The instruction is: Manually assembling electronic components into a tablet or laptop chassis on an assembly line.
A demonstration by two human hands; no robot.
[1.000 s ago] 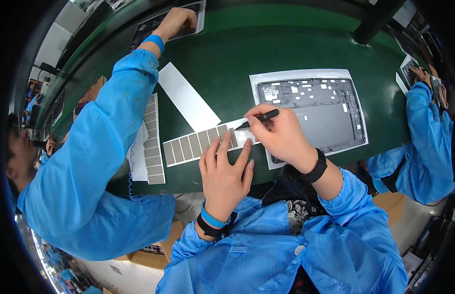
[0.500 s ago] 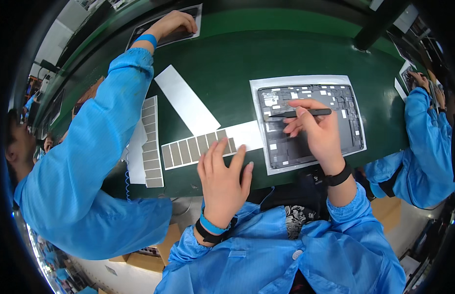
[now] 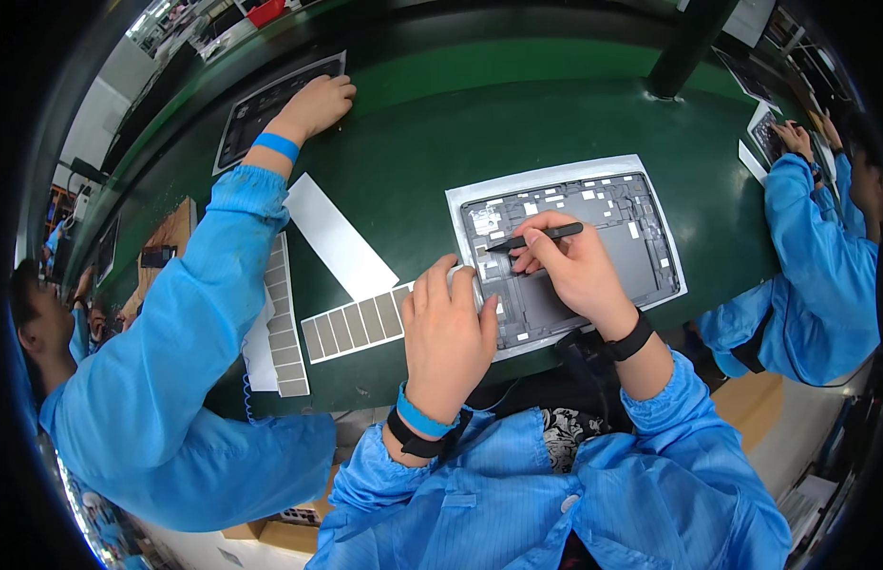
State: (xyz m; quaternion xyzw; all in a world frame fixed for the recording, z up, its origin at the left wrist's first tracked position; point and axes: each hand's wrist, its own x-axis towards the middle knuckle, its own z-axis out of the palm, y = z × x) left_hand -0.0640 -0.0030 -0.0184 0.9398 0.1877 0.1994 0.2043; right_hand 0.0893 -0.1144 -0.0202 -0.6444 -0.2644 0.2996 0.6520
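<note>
My right hand (image 3: 565,266) pinches a pair of black tweezers (image 3: 548,236), their tip pointing left onto the upper left part of a dark tablet housing (image 3: 593,258). The housing lies on a white sheet and carries several small white patches. A small tan square shows at the tip; I cannot tell whether it is gripped. My left hand (image 3: 449,332) lies with fingers stretched out at the housing's left edge, covering the right end of a white strip of grey rectangular stickers (image 3: 354,326). That hand holds nothing I can see.
A blank white strip (image 3: 339,237) lies beyond the stickers, and another sticker sheet (image 3: 284,328) stands left of them. A co-worker's hand (image 3: 318,106) rests at another dark housing (image 3: 261,119), far left. A dark post (image 3: 683,57) rises at the far right; another person (image 3: 812,247) works beyond.
My left hand has moved right from the sticker strip to the housing's edge. The tweezers stay over the upper left part of the housing. The whole view has shifted slightly.
</note>
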